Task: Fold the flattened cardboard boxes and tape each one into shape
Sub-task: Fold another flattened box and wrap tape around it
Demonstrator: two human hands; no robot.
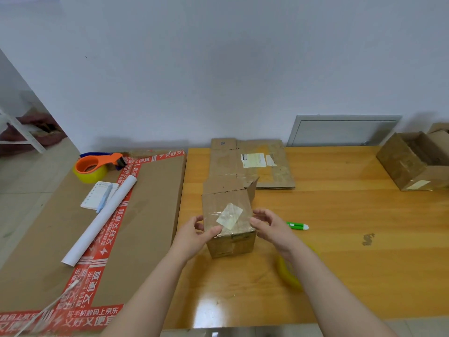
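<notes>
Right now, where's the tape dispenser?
Head view, far left: the tape dispenser sits at the back corner of the big cardboard sheet, just behind the notepad and paper roll, well left of the box.

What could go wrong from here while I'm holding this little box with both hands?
1. The far flaps of the small box stand open, and the tape dispenser sits far off on the big carton; reaching for it may let the box shift.
2. The yellow tape roll lies under the right forearm and could get knocked.
3. The green-and-white tool lies close by the right hand; a sweep could brush it.
</notes>
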